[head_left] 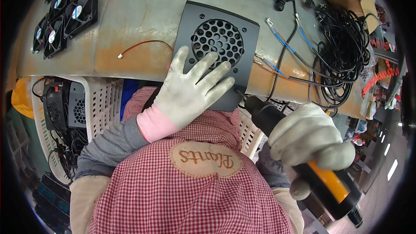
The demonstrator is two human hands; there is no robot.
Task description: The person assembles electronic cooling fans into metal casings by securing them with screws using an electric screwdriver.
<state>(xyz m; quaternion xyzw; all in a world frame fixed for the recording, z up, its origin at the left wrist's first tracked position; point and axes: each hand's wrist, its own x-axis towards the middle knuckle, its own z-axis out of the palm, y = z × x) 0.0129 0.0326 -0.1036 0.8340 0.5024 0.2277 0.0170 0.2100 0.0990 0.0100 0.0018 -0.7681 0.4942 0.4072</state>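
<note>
Both hands are busy: my left hand (pixel 190 89) lies spread flat on the black fan panel (pixel 216 52) at the tabletop (pixel 143 8) edge, right hand (pixel 310 136) fisted around the electric screwdriver (pixel 299 147) (keep it square to the corner screw).

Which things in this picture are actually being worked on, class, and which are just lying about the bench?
In use:
- left hand, pressed flat on the dark panel
- dark panel with a round perforated grille
- right hand, gripping the powered screwdriver
- powered screwdriver, tip at the panel's lower right corner

Lying about:
- row of small black fans
- coil of black cables
- loose red-and-black lead
- white crate beneath the bench
</note>
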